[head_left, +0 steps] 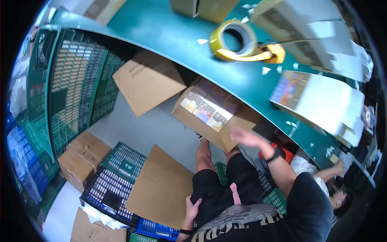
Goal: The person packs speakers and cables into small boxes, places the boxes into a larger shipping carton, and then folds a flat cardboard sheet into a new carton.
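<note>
My right hand (246, 137), blurred by motion, reaches over the near flap of an open carton (209, 131). Its fingers look stretched out and I see nothing in them. Small printed boxes (205, 111) fill that carton, which stands partly under the table edge. My left hand (193, 207) rests against my thigh, thumb and fingers apart, with no object visible in it. Beside it leans a large brown cardboard sheet (159, 185).
On the green table (173, 30) lie a yellow tape roll dispenser (238, 42) and a white-flapped box (322, 101). Under it sits another carton (149, 82). Green crates (52, 97), a taped carton (84, 155) and a black crate (111, 193) stand left. Another person (338, 197) is at right.
</note>
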Tool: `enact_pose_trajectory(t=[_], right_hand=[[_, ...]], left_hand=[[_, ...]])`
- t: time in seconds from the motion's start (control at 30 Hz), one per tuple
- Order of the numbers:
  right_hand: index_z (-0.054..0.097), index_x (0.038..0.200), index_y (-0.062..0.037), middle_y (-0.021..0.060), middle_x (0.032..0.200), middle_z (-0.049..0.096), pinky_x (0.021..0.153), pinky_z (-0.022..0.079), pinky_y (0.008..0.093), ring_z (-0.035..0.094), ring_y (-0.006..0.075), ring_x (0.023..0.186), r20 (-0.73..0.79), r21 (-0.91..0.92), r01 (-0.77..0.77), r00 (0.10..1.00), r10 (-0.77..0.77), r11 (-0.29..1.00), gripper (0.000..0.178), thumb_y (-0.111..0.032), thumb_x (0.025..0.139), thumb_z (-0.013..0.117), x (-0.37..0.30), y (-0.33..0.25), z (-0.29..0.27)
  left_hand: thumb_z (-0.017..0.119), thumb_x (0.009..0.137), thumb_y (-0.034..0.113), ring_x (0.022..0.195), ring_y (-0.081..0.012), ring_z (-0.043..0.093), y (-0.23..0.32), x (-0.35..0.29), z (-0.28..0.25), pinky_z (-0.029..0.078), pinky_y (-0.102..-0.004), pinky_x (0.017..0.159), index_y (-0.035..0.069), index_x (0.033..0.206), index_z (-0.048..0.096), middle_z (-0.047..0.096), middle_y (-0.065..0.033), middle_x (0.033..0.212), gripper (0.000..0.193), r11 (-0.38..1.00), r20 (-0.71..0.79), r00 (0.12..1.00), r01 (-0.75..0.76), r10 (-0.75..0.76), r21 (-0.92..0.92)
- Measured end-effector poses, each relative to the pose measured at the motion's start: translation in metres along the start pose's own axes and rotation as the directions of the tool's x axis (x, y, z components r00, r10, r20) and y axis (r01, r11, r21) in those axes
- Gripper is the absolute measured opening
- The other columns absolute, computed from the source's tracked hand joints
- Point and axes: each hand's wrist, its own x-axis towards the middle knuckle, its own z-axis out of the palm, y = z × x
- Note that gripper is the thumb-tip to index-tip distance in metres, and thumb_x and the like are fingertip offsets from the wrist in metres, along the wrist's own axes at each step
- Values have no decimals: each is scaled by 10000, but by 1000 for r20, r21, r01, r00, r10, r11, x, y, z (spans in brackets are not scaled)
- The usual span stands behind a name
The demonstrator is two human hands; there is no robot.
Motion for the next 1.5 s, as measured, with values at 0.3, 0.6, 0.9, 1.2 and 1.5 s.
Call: enact_pose_trajectory(t=[0.3, 0.6, 0.9, 1.2, 1.5], right_hand=[[225, 1554, -195, 269, 1553, 247, 1134, 318, 507, 316, 473, 1392, -315, -158, -570, 803, 506, 806, 903, -630, 843, 575, -216, -40, 142], [289, 1535, -194, 275, 1573, 187, 1180, 248, 464, 270, 446, 1423, -165, 127, -456, 866, 472, 881, 671, -410, 930, 484, -210, -7, 138], [562, 1283, 9, 163, 1140, 656, 931, 493, 385, 622, 282, 1070, -729, 642, 175, 441, 523, 747, 457, -337, 984, 545, -329, 106, 112], [650, 1156, -44, 131, 1024, 711, 821, 534, 341, 686, 219, 937, -722, 329, 135, 674, 157, 935, 340, -310, 950, 598, -358, 118, 67], [596, 1141, -47, 150, 999, 659, 808, 524, 413, 641, 343, 925, -978, 186, 283, 143, 150, 941, 330, -241, 883, 658, -400, 152, -132]], left_hand=[[610, 905, 441, 1236, -377, 534, 44, 19, -21, 418, -418, 1030, -59, 1359, 426, 552, -298, 1300, 700, 983, 145, 988, -79, 54, 166], [557, 904, 541, 1309, -390, 462, 124, 23, -22, 379, -432, 1080, 37, 1489, 336, 441, -249, 1448, 803, 925, 228, 963, 49, -143, 377], [589, 941, 337, 1210, -399, 529, 308, 30, 2, 416, -453, 1032, 1, 1333, 503, 571, -264, 1275, 523, 283, 166, 454, -760, 876, 585], [603, 943, 201, 957, -289, 667, 362, -63, 139, 514, -353, 865, 9, 1139, 634, 687, -188, 1008, 276, 197, 329, 346, -890, 879, 412], [616, 928, 202, 948, -312, 676, 292, -144, 309, 520, -374, 836, 33, 1098, 665, 703, -164, 994, 244, 94, 645, 402, -884, 650, 457]])
